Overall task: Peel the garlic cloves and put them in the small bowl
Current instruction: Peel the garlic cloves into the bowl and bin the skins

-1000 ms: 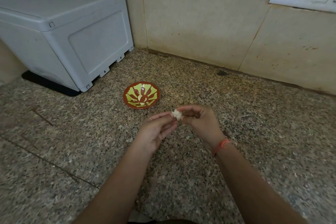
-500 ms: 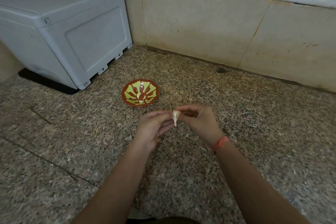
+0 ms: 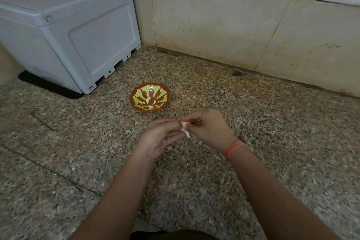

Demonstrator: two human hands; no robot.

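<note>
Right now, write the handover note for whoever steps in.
Left hand: pinches the clove, above the counter.
Right hand: pinches the same clove, picking at its loose skin.
Bowl: on the counter beyond the hands, with some peeled cloves inside.
Done: those cloves.
Left: finish peeling this one and drop it in the bowl.

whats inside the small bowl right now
A few pale peeled garlic cloves lie near the middle of the small bowl; the exact count is unclear. Nothing covers its inside, so no part is hidden.
</note>
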